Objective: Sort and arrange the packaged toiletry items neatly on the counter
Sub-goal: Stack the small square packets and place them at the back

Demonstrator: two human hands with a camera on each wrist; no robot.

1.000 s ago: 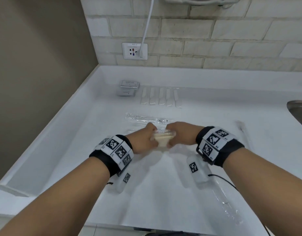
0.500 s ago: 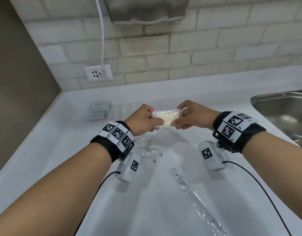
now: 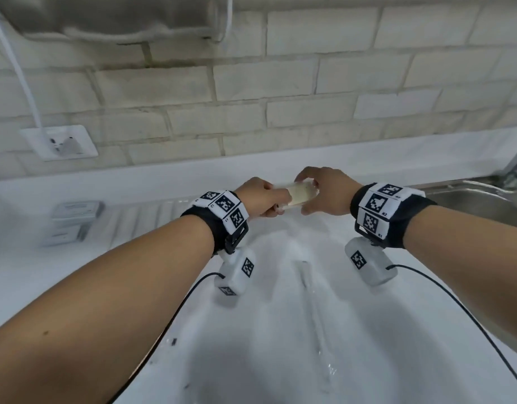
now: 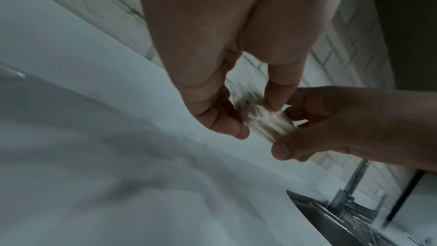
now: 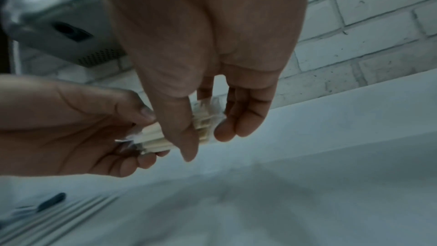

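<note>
A small clear packet of pale wooden sticks (image 3: 301, 193) hangs in the air over the white counter (image 3: 280, 360), close to the back ledge. My left hand (image 3: 270, 201) pinches its left end and my right hand (image 3: 320, 193) pinches its right end. In the left wrist view the packet (image 4: 267, 124) sits between my left thumb and fingers, with the right hand (image 4: 331, 128) meeting it from the right. In the right wrist view the packet (image 5: 153, 139) is crinkled, partly hidden behind my right thumb.
Two stacked grey boxes (image 3: 72, 220) and a row of white sachets (image 3: 146, 217) lie at the back left. A long clear-wrapped item (image 3: 312, 310) lies on the counter below my hands. A steel sink (image 3: 478, 202) is at the right, a wall socket (image 3: 62, 144) at the left.
Both hands have lifted the packet off the counter and carried it up and back toward the wall. The head view has swung upward and to the right.
</note>
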